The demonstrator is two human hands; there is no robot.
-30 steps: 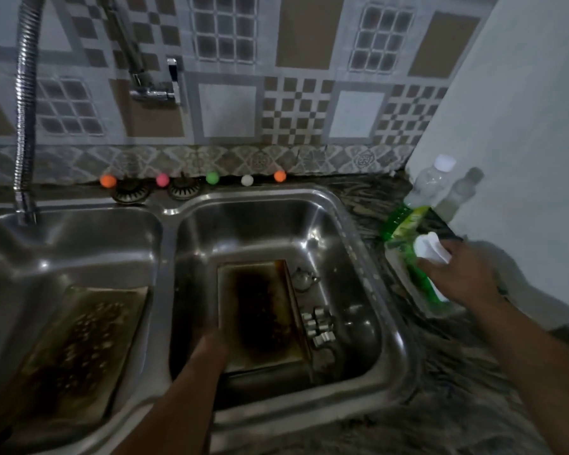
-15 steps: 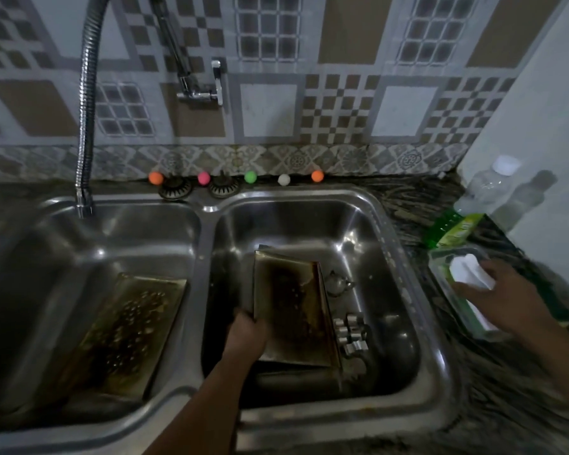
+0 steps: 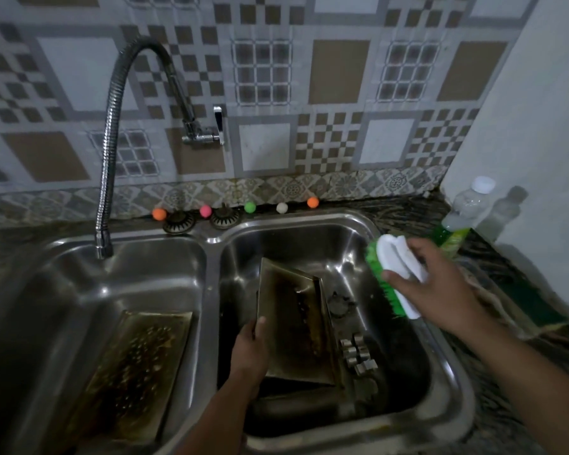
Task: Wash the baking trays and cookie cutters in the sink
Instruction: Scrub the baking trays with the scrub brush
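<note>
Tray [image 3: 135, 366] in left basin; tilted tray [image 3: 296, 323] in right basin, cutters [image 3: 358, 354] right of it.

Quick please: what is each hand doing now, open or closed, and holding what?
Left hand: closed on the tilted baking tray.
Right hand: closed on the scrub brush.

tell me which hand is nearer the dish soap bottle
Right. The right hand, holding the scrub brush, is just left of the dish soap bottle; the left hand grips the tray in the basin.
</note>
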